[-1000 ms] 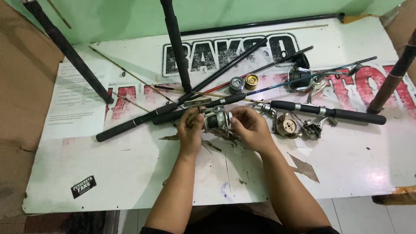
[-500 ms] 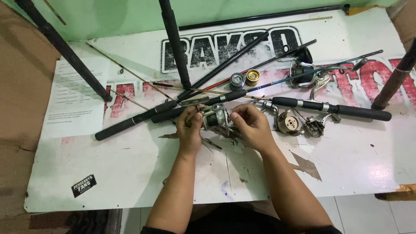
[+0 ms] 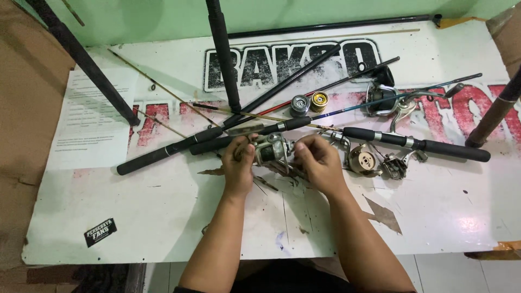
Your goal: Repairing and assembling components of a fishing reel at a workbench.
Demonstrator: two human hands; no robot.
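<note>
Both my hands hold a worn grey spinning reel (image 3: 269,150) just above the white table (image 3: 163,217) near its middle. My left hand (image 3: 239,165) grips the reel's left side. From the right, my right hand (image 3: 317,163) closes its fingers on the reel's body. Directly behind the reel lie several black fishing rods (image 3: 217,142) crossing each other.
Another rod with a black grip (image 3: 418,145) lies to the right, with a loose reel (image 3: 362,160) and reel parts (image 3: 396,165) beside it. Two spools (image 3: 308,103) and a further reel (image 3: 382,97) sit farther back. A printed paper sheet (image 3: 89,125) lies at left. Dark poles (image 3: 81,59) lean in.
My hands stay on the reel with only small finger shifts. The view has shifted slightly.
</note>
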